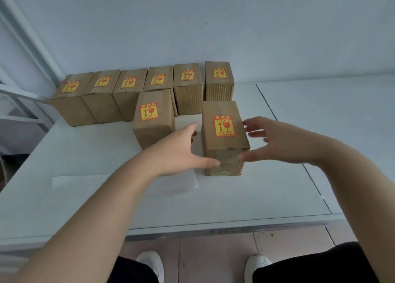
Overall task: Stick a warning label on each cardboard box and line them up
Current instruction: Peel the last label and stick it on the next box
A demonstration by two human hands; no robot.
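Cardboard box [224,137] nearest you stands on the white table [85,154], between your two hands and well in front of the back row [141,86] of six labelled boxes lined along the wall. Your left hand [181,152] is spread open on its left side, thumb tip touching the lower front corner while the fingers reach along the side face, though whether they press it you cannot tell. Your right hand [275,141] is spread open too, thumb just at the right front edge and fingers hovering near the upper right side, not closed on anything. Neither hand grips yet; the box sits straight ahead between your palms, its long top face running away from you, so both hands are about equally near and a squeeze from both sides looks like the next step. Its warning label [224,126] is already stuck on top: a red and yellow sticker with an up arrow and a broken-glass symbol; the small lines of text are too blurred to read. A second labelled box [154,120] stands just left of your left hand, also out of the row. Judging by the gap at the row's right end, these two still need lining up.
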